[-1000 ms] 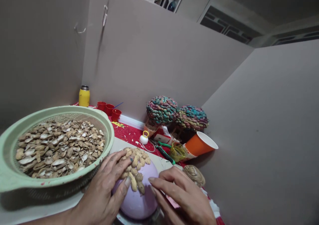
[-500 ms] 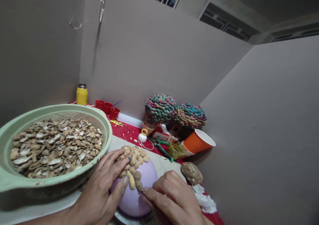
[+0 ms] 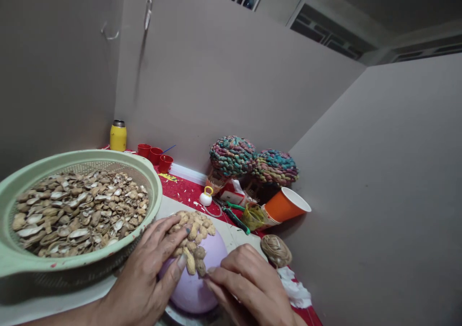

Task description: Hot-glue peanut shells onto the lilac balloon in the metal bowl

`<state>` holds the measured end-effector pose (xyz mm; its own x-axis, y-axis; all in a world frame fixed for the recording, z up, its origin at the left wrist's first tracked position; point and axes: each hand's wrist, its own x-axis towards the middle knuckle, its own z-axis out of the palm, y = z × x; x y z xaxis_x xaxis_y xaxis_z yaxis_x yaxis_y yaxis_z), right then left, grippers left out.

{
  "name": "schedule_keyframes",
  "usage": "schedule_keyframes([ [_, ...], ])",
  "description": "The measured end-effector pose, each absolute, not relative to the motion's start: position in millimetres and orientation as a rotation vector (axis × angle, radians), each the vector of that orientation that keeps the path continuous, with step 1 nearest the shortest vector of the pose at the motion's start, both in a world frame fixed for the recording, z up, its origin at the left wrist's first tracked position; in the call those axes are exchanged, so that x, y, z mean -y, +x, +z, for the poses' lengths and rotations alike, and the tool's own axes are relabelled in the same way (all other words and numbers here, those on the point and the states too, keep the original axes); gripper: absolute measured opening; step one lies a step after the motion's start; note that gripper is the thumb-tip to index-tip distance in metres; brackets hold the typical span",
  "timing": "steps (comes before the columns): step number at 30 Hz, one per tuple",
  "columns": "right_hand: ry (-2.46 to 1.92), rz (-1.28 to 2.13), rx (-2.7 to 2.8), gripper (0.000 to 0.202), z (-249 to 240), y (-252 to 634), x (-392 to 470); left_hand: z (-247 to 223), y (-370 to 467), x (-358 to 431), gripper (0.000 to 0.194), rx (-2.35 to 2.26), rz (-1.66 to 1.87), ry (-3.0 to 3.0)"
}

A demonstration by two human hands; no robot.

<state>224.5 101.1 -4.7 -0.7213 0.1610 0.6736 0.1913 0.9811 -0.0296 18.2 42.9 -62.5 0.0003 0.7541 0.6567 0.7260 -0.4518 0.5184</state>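
Note:
A lilac balloon (image 3: 193,292) lies in front of me, its upper left covered with tan peanut shells (image 3: 195,230). My left hand (image 3: 149,263) curves over that covered side, fingers on the shells and thumb bent against the balloon near the lowest ones. My right hand (image 3: 249,282) is closed, thumb and forefinger pinched at the lower end of a darker peanut shell (image 3: 199,267) that rests on the balloon's front. The balloon's left side is hidden by my left hand.
A green colander (image 3: 155,191) full of peanut shells stands left. Behind are red cups (image 3: 156,156), a yellow bottle (image 3: 118,136), two multicoloured rope-like balls (image 3: 233,155), green-handled pliers (image 3: 236,220) and an orange paper cup (image 3: 283,205). Twine (image 3: 276,250) lies right, near a wall.
Both hands stay nearly in place. The darker shell's lower end sits slightly higher and more to the left, with my right fingertips still against it. The view has shifted slightly.

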Motion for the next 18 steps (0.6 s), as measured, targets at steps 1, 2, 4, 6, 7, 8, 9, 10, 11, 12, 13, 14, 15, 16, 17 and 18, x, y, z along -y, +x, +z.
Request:
schedule_keyframes([
  [1,-0.254,-0.049,2.388,0.013,-2.2,225.4,-100.6,-62.8,18.2,-43.0,0.042,-1.631,1.478,2.211],
  [2,-0.261,-0.047,2.392,0.014,0.3,226.4,-100.5,-63.2,18.1,-43.1,0.042,-1.634,1.481,2.218],
  [4,-0.245,-0.082,2.410,0.018,5.3,227.7,-101.5,-63.7,17.9,-43.1,0.042,-1.635,1.484,2.230],
  [6,-0.215,-0.155,2.441,0.020,9.2,227.9,-104.1,-63.6,17.8,-43.0,0.043,-1.633,1.486,2.236],
  [7,-0.201,-0.193,2.450,0.021,10.6,227.7,-105.5,-63.4,17.8,-42.9,0.042,-1.629,1.489,2.238],
  [8,-0.196,-0.226,2.458,0.021,11.5,227.2,-106.9,-63.0,17.8,-42.8,0.042,-1.625,1.492,2.239],
  [9,-0.196,-0.250,2.464,0.020,11.9,226.6,-108.0,-62.6,17.9,-42.7,0.042,-1.626,1.492,2.237],
  [10,-0.199,-0.264,2.471,0.020,11.7,226.0,-109.0,-62.3,17.9,-42.7,0.041,-1.630,1.493,2.234],
  [11,-0.199,-0.269,2.468,0.019,11.0,225.4,-109.8,-62.0,18.0,-42.7,0.041,-1.633,1.495,2.235],
  [12,-0.200,-0.265,2.464,0.019,9.8,224.8,-110.4,-61.9,18.1,-42.7,0.041,-1.636,1.498,2.236],
  [13,-0.206,-0.251,2.460,0.017,8.3,224.3,-111.1,-61.9,18.2,-42.8,0.041,-1.637,1.499,2.240],
  [14,-0.208,-0.236,2.456,0.016,6.6,223.8,-111.9,-62.1,18.4,-42.9,0.040,-1.635,1.502,2.244],
  [15,-0.203,-0.224,2.448,0.015,4.9,223.3,-112.7,-62.3,18.6,-43.1,0.040,-1.632,1.503,2.248],
  [16,-0.191,-0.215,2.440,0.014,3.2,222.9,-113.7,-62.6,18.8,-43.3,0.040,-1.631,1.502,2.251],
  [17,-0.174,-0.212,2.430,0.014,1.8,222.5,-114.7,-63.0,18.9,-43.6,0.040,-1.634,1.498,2.250],
  [18,-0.159,-0.210,2.422,0.014,0.5,222.1,-115.7,-63.3,19.0,-43.9,0.040,-1.640,1.491,2.249],
])
